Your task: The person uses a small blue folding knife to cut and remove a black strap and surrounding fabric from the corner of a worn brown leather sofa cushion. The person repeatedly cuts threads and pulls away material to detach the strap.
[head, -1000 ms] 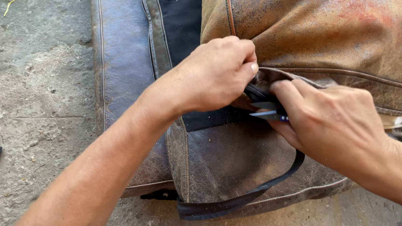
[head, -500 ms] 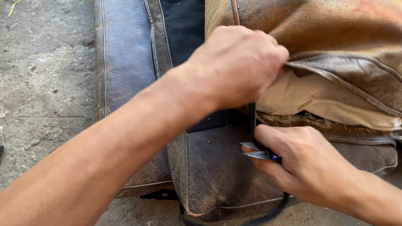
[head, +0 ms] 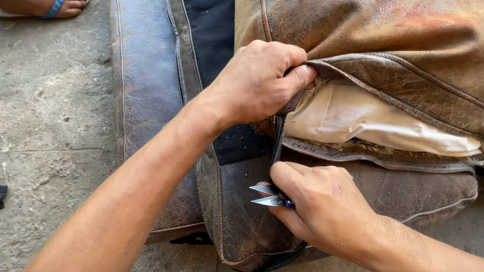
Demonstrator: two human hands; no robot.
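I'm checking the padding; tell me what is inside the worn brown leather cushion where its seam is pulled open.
Inside the worn brown leather cushion, cream fabric lining shows in the gap the left hand holds open. The filling beneath is covered.

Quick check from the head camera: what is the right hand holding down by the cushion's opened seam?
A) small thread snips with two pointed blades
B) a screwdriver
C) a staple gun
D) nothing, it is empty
A: the right hand grips small thread snips, their two pointed metal blades sticking out to the left, while the left hand pulls the brown leather cover up off the white inner padding.
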